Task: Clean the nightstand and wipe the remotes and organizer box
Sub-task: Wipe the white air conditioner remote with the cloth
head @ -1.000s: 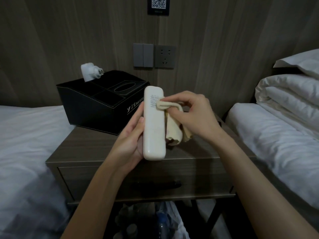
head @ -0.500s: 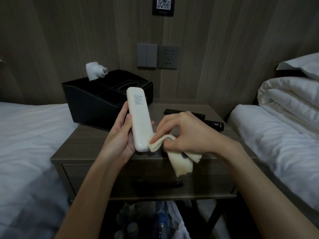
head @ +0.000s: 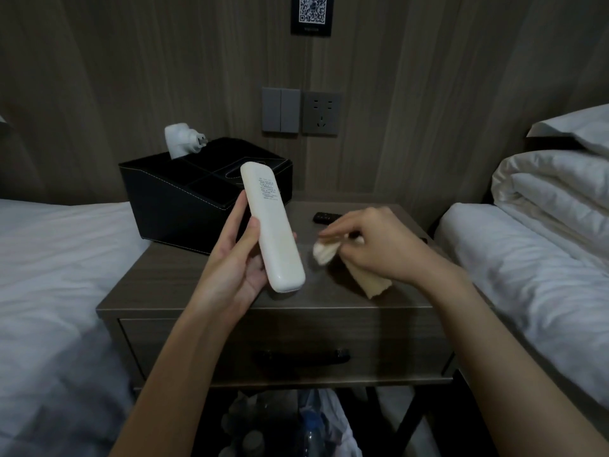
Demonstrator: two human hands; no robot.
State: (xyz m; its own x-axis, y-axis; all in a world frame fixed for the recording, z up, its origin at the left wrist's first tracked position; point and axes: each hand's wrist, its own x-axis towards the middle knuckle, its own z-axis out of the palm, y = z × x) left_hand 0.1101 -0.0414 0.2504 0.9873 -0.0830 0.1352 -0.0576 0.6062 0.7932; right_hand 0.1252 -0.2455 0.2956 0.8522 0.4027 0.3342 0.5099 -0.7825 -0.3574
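Grips the white remote (head: pixel 272 229) in the left hand (head: pixel 237 268), tilted, label side up, over the nightstand (head: pixel 184 285). Pinches the cream cloth (head: pixel 324 253) in the right hand (head: pixel 382 249), just beside the remote, not touching.

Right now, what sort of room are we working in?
Probably a hotel or hostel twin room. A nightstand stands between a bed on the left and a bed on the right, both in white linen; a QR code plaque hangs on the wall, and an organizer box sits on it.
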